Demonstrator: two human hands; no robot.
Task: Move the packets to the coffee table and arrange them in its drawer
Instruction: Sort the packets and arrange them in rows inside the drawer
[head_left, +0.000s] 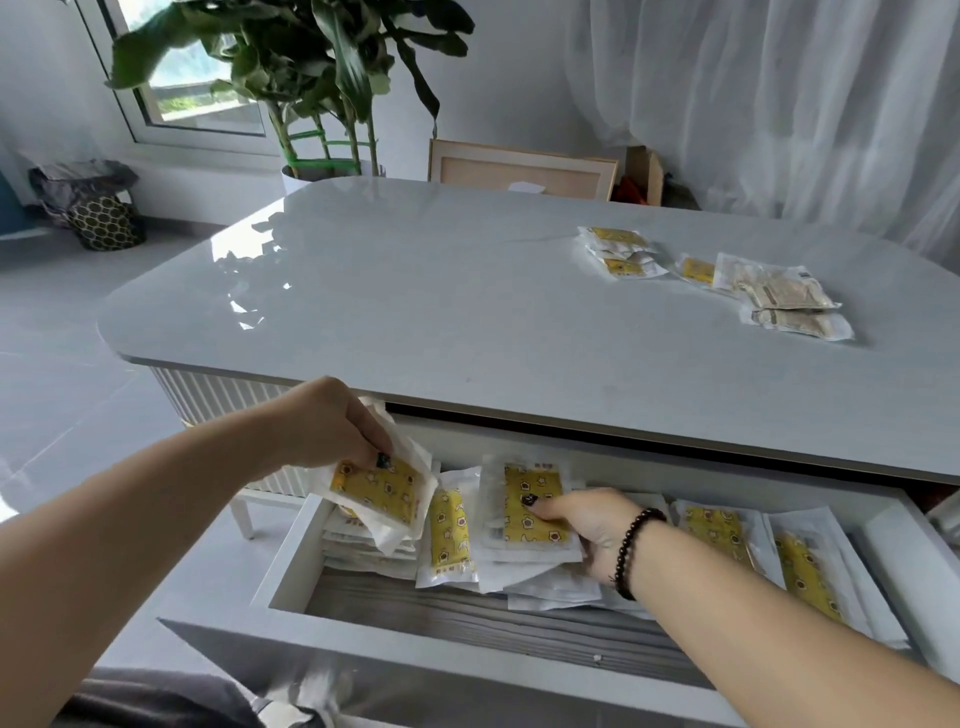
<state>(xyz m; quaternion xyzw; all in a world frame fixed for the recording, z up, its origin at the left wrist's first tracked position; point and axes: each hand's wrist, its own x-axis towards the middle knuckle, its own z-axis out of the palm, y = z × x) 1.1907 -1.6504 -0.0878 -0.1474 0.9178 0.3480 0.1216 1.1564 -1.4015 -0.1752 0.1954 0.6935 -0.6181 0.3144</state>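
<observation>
The coffee table's drawer stands pulled out below the glossy grey tabletop. Several white packets with yellow patterned fronts lie in it. My left hand grips a small stack of packets above the drawer's left end. My right hand, a dark bead bracelet on its wrist, holds another stack of packets in the drawer's middle, thumb on top and fingers underneath. More packets lie at the drawer's right end. On the tabletop's far right lie loose yellow packets and beige packets.
A potted plant stands behind the table's far left corner, a framed board leans behind the table, and a patterned bag sits on the floor at left. White curtains hang at the right. Dark fabric lies at the bottom left.
</observation>
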